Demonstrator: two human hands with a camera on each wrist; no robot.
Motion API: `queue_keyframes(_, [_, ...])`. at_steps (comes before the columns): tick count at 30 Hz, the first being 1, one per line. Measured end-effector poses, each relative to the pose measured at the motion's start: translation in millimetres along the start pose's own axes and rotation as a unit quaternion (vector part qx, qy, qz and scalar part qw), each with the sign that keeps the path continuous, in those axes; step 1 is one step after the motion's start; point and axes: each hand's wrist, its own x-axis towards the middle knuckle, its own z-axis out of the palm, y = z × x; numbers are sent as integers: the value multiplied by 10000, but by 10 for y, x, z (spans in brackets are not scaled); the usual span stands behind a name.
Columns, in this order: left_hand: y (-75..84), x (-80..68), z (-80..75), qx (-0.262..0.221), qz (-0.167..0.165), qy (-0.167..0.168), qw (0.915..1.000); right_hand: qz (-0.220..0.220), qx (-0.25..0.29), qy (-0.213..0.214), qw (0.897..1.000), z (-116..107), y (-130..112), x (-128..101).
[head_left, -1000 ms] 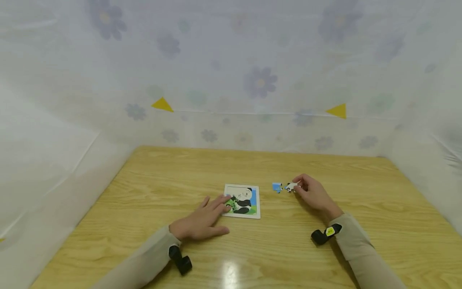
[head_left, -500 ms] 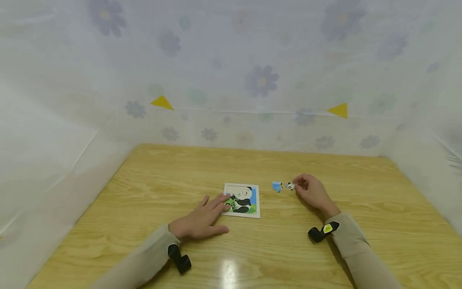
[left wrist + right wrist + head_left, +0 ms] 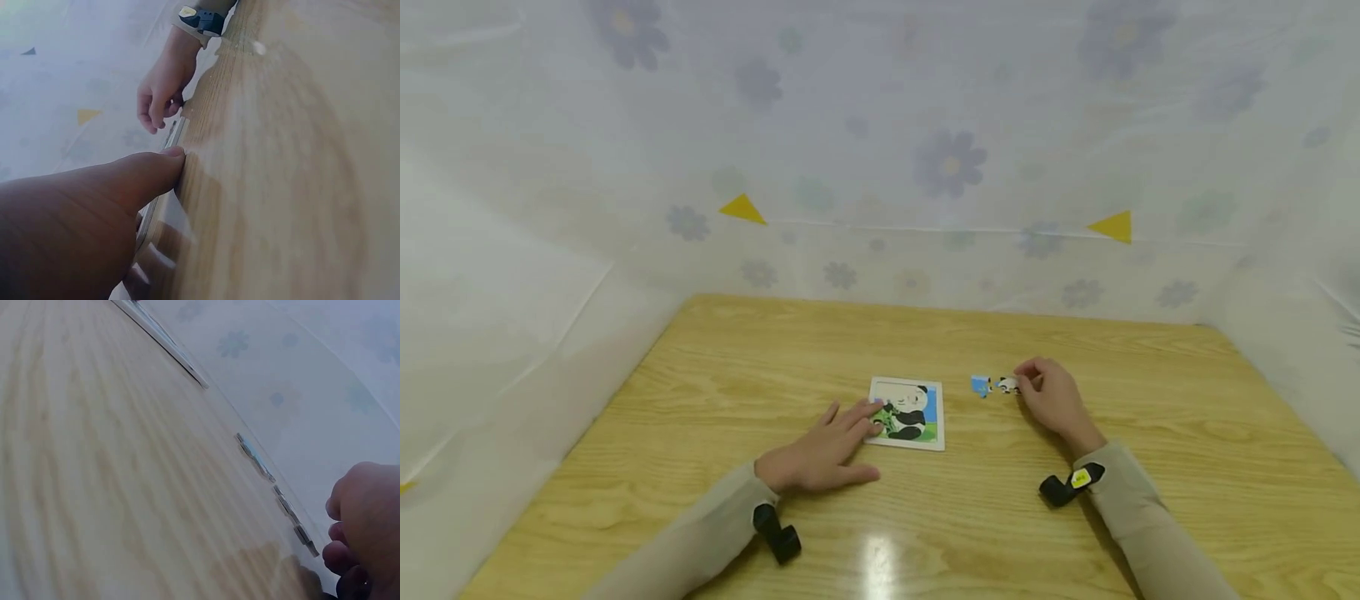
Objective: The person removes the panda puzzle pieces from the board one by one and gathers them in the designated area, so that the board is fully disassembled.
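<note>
A panda jigsaw puzzle (image 3: 910,423) in a white-rimmed tray lies flat on the table. My left hand (image 3: 823,450) rests at the tray's left side with spread fingers, its fingertips over the picture's edge. To the right of the tray are a blue puzzle piece (image 3: 980,384) and a black-and-white panda puzzle piece (image 3: 1008,385). My right hand (image 3: 1055,400) has thumb and forefinger bent together at the panda piece's right end, pinching it low at the table. Both loose pieces appear edge-on in the right wrist view, where the right fingers (image 3: 340,555) partly hide the contact.
The wooden table (image 3: 760,350) reaches back to a white flowered curtain (image 3: 880,150), which also hangs at both sides. Yellow triangles (image 3: 1111,226) mark the back curtain. A black wrist camera (image 3: 777,533) sits on the left cuff, another on the right.
The panda piece has turned slightly and shifted a little at the right fingertips. My left hand stays on the tray. The head view has tilted slightly.
</note>
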Motion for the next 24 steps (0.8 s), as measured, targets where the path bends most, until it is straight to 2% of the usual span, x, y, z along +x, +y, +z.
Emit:
queue_keyframes(5, [-16,0,6,15,-5,14,10000,-533,156,288,9980,84,-18,28])
queue_keyframes(8, [-20,3,11,35,-16,10,10000,-918,342,314,9947,129,-71,36])
queue_keyframes(11, [-15,-4,9,32,-43,-21,10000,-1195,509,171,9914,185,-126,44])
queue_keyframes(16, [-17,-15,28,26,-81,-3,10000,-1623,427,1,9858,275,-184,60])
queue_keyframes(20, [-6,-1,31,-31,-56,15,10000,-1701,337,-177,9847,310,-249,71])
queue_keyframes(24, [2,12,23,10,-54,-3,10000,-1717,373,-559,9828,345,-340,78])
